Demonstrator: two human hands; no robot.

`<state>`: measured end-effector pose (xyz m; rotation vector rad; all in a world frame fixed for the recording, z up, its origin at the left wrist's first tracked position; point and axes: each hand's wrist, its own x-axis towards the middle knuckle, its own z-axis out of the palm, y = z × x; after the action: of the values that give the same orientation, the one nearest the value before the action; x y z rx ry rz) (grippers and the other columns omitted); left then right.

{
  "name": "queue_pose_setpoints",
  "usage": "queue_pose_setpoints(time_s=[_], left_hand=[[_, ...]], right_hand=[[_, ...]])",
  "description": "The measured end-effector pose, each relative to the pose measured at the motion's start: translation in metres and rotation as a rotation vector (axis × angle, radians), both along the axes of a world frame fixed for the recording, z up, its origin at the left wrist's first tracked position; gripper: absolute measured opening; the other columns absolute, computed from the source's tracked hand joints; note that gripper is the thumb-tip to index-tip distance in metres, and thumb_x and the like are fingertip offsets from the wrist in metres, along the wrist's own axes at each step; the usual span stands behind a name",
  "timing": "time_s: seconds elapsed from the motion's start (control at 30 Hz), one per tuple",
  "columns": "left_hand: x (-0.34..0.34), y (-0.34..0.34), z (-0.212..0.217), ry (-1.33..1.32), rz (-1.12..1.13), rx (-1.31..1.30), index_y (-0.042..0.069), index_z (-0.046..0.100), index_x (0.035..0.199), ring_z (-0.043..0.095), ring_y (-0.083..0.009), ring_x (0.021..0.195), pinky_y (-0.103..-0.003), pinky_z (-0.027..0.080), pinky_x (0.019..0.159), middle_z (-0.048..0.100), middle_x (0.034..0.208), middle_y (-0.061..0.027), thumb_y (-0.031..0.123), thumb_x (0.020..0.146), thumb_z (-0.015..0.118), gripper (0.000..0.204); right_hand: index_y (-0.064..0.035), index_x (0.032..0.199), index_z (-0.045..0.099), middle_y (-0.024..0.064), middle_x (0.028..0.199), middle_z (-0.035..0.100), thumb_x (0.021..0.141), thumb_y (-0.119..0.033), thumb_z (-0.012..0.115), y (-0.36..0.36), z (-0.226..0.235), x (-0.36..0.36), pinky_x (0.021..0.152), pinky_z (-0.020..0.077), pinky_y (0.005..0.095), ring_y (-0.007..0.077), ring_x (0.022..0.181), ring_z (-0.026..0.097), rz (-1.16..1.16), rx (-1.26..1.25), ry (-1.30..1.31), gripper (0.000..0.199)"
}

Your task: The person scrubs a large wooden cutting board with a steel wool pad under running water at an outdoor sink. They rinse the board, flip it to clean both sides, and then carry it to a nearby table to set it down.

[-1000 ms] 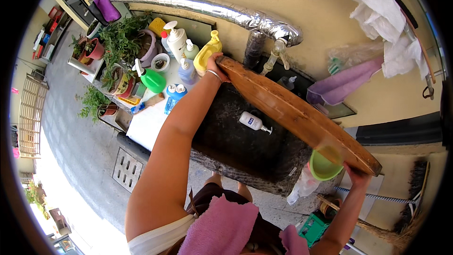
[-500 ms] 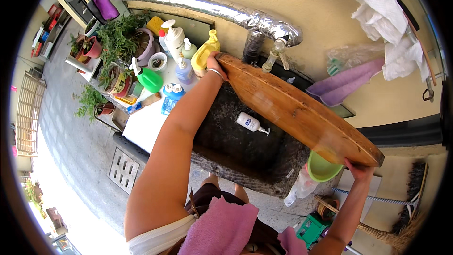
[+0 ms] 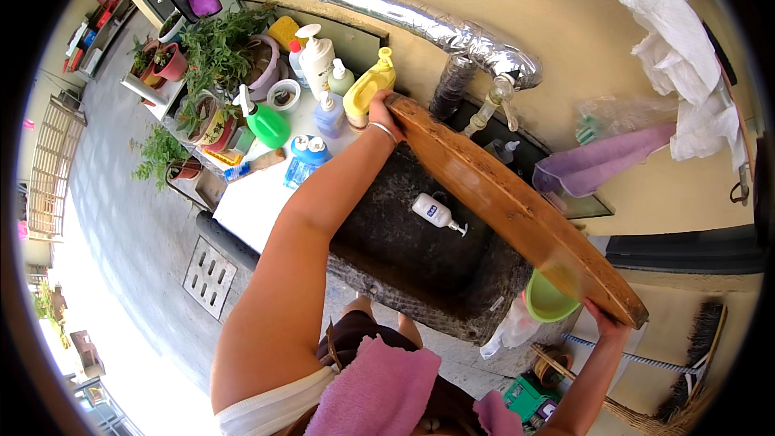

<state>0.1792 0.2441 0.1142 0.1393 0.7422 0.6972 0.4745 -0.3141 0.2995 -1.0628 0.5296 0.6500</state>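
A long wooden board (image 3: 517, 214) is held up across the back and right part of a dark stone sink (image 3: 404, 297). It slants from upper left to lower right, with a long edge turned up and its wet-looking flat face toward me. My left hand (image 3: 384, 117) is closed round the upper left end. At the lower right end my right hand (image 3: 604, 321) grips the board, its fingers partly hidden. Below the board, a white pump bottle (image 3: 434, 211) lies on its side in the sink.
A tap (image 3: 491, 105) is on the wall behind the board. Left of the sink, a white counter (image 3: 252, 208) bears a yellow jug (image 3: 367, 90), a green spray bottle (image 3: 266, 123), other bottles and potted plants. A green basin (image 3: 549, 297) is beside the sink's right end.
The board's right end has come down and toward me, so the board slopes more steeply and shows less of its flat face. Both hands have kept their grip. The whole view has shifted slightly.
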Motion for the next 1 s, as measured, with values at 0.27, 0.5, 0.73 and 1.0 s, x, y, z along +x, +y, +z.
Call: queue_pose_setpoints(time_s=[0.27, 0.5, 0.73, 1.0], left_hand=[[0.001, -0.034, 0.008, -0.011, -0.196, 0.109, 0.003, 0.067, 0.098, 0.056, -0.0306, 0.099, -0.055, 0.040, 0.085, 0.065, 0.104, -0.0134, 0.049, 0.078, 0.039, 0.057], [0.029, -0.066, 0.040, -0.023, -0.321, 0.106, 0.004, 0.066, 0.106, 0.057, -0.0312, 0.103, -0.058, 0.040, 0.088, 0.065, 0.109, -0.0122, 0.047, 0.079, 0.042, 0.056], [0.046, -0.088, 0.023, -0.118, -0.342, -0.001, 0.006, 0.061, 0.113, 0.060, -0.0303, 0.100, -0.054, 0.044, 0.087, 0.066, 0.105, -0.0126, 0.040, 0.083, 0.044, 0.049], [0.044, -0.098, 0.036, -0.015, -0.361, 0.096, 0.013, 0.060, 0.107, 0.062, -0.0318, 0.091, -0.056, 0.048, 0.080, 0.066, 0.098, -0.0123, 0.046, 0.082, 0.056, 0.041]], right_hand=[[0.0024, 0.130, 0.050, 0.0271, 0.140, 0.044, 0.092, -0.044, 0.051, -0.041, 0.039, -0.035, 0.102, 0.0280, 0.0718, 0.0520, 0.130, 0.035, -0.200, -0.001, -0.025, 0.060], [0.0053, 0.131, 0.046, 0.0284, 0.139, 0.043, 0.089, -0.044, 0.056, -0.094, 0.059, -0.051, 0.102, 0.0306, 0.0712, 0.0515, 0.128, 0.038, -0.278, -0.064, -0.076, 0.065], [-0.0012, 0.137, 0.042, 0.0246, 0.144, 0.037, 0.084, -0.053, 0.058, -0.149, 0.049, -0.050, 0.100, 0.0285, 0.0744, 0.0497, 0.131, 0.034, -0.334, -0.159, -0.169, 0.076], [-0.0038, 0.134, 0.047, 0.0220, 0.143, 0.041, 0.085, -0.050, 0.057, -0.145, 0.058, -0.065, 0.100, 0.0265, 0.0741, 0.0484, 0.131, 0.034, -0.360, -0.102, -0.124, 0.068]])
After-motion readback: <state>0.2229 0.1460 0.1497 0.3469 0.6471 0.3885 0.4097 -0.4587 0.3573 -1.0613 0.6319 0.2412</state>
